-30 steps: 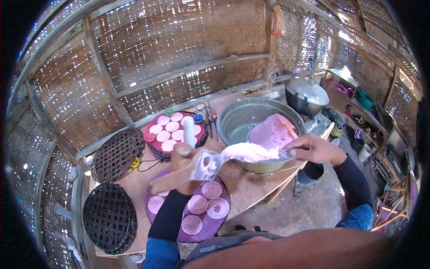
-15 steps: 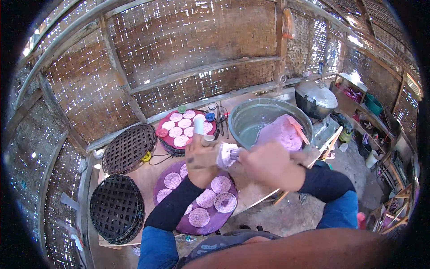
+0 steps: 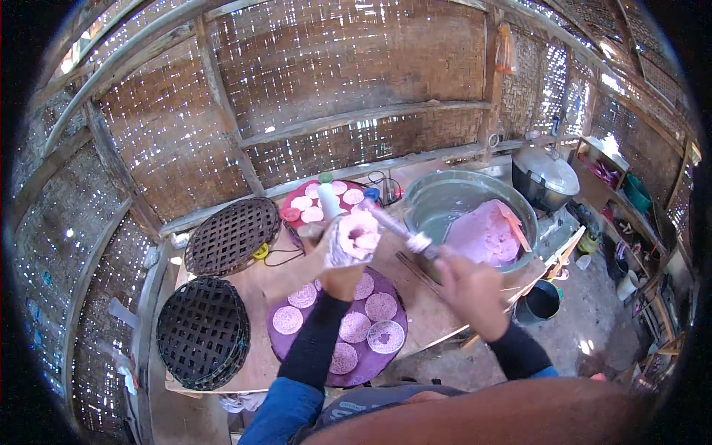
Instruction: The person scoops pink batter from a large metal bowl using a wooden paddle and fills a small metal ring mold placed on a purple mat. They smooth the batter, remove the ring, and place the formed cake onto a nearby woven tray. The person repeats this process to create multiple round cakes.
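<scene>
Draws back dough-smeared stick [image 3: 391, 225], gripped in right hand [image 3: 475, 293] — clasps plastic-wrapped press [image 3: 345, 259] mouth-up in left hand [image 3: 343, 277], apparently keeping dough [image 3: 361, 233] inside.

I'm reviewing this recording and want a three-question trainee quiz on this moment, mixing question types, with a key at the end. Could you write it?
1. What colour is the soft mass in the large basin?
A) yellow
B) pink
C) green

2. True or false: the left hand and the right hand are both empty.

3. Fill in the blank: the purple tray lies ______ to the person than the red tray.

Key:
1. B.
2. False; the left hand holds a wooden tool, the right hand a utensil that looks blurred.
3. nearer
</scene>
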The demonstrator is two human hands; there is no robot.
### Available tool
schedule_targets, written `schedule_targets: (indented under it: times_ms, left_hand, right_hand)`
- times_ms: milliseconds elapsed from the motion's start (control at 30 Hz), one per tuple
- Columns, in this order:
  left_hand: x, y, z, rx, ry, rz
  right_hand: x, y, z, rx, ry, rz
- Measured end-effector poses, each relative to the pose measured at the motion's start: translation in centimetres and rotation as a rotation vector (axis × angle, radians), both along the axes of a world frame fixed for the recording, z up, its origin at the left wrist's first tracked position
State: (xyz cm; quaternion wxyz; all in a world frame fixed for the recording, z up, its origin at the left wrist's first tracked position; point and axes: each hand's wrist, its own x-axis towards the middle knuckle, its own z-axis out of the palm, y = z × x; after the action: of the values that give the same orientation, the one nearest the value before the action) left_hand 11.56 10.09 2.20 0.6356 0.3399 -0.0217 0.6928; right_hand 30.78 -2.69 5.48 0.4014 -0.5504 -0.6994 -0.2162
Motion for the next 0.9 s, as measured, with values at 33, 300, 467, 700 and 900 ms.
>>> schedule_targets:
  times_ms: [33,300,467,700,900]
  left_hand:
    - [1.2,0.3,-0.6,0.126,0.375,0.397]
    - [-1.0,4.3,-4.3,-0.029,0.599,0.543]
    - [-3.9,1.9,0.1,0.109,1.335,1.100]
    - [-5.2,-0.3,2.5,0.187,0.458,0.091]
    - [-1.3,0.1,-0.1,0.642,-0.174,-0.561]
  right_hand:
    - [-0.7,0.0,-0.8,-0.006,0.044,0.007]
    - [-2.3,-1.6,-3.6,-0.118,0.135,0.265]
    - [1.8,-2.9,-2.4,-0.516,0.475,0.366]
    - [13.6,4.8,-1.9,-0.710,-0.153,-0.435]
    - [-4.2,3.9,-3.8,-1.387,0.859,1.202]
